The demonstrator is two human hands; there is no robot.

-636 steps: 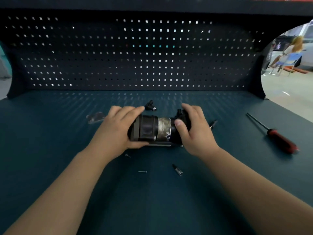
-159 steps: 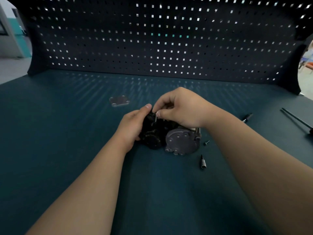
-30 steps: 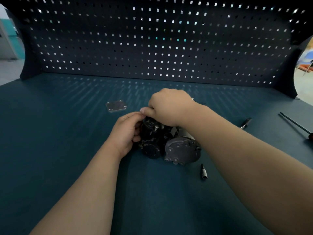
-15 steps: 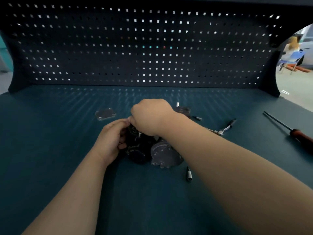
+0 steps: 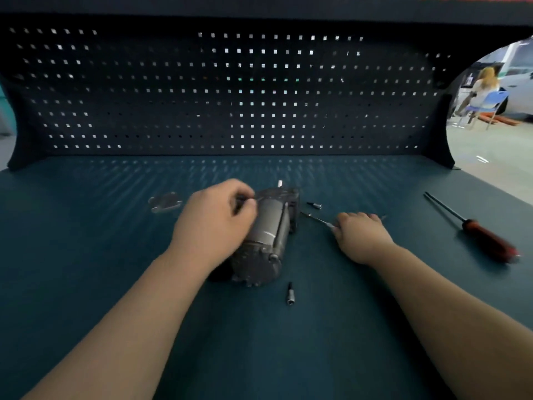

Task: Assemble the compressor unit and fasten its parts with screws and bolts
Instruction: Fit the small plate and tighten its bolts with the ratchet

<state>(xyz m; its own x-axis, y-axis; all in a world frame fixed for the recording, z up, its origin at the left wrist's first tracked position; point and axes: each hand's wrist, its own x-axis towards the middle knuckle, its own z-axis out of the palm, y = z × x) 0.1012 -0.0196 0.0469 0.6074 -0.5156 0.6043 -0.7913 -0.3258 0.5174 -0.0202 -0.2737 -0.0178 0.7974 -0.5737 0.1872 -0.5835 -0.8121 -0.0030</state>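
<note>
my right hand [image 5: 360, 236] is no longer working on top of the compressor [image 5: 266, 235]. it is now sitting out to the right, fingers curling round the handle of the wrench [image 5: 315, 218] lying on the bench [image 5: 86, 255]. my left hand [image 5: 215, 223] is still gripping the compressor, which is lying on its side mid-bench, end cap toward me. i am reading this as finger-threading being finished and tool tightening coming next. a socket [image 5: 289, 294] is lying just in front of the unit.
</note>
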